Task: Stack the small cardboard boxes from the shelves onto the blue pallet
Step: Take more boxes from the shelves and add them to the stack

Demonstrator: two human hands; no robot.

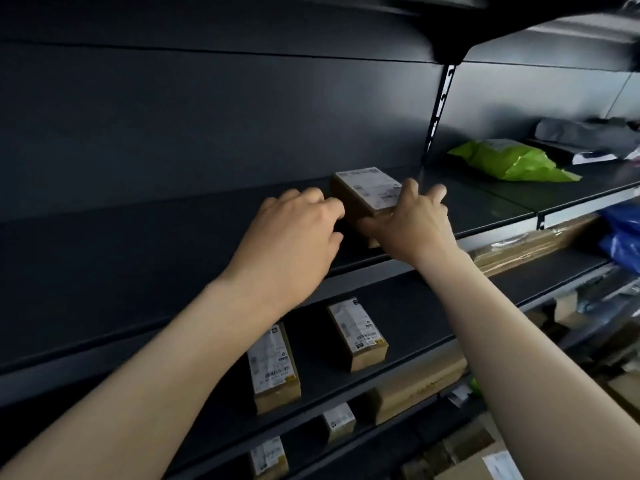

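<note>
The box (367, 194) lies on the dark shelf (156, 244) at about the height of our wrists, between our two hands, its white label facing up and its near end pointing toward us.

Our right hand (414, 225) holds its right side. The thumb lies across the near end, low down, and the fingers (437, 191) are spread and bent over the right top edge.

Our left hand (294, 233) is at the box's left side, knuckles up, fingers bent and close together. Their tips reach the left face, but we cannot tell whether they press it, as the hand is blurred and covers the spot.

The shelf is a bare black board with a black back wall behind it and a slotted post (439, 109) to the right. Beyond the post, on the same level, lies a green bag (512, 161), with grey parcels (585, 133) behind it.

On the shelf below stand two labelled boxes well apart, the left one (275, 367) nearer us than the right one (358, 332). Lower shelves carry smaller boxes, a long carton (415, 386) and, at far right, blue bags (623, 233).
</note>
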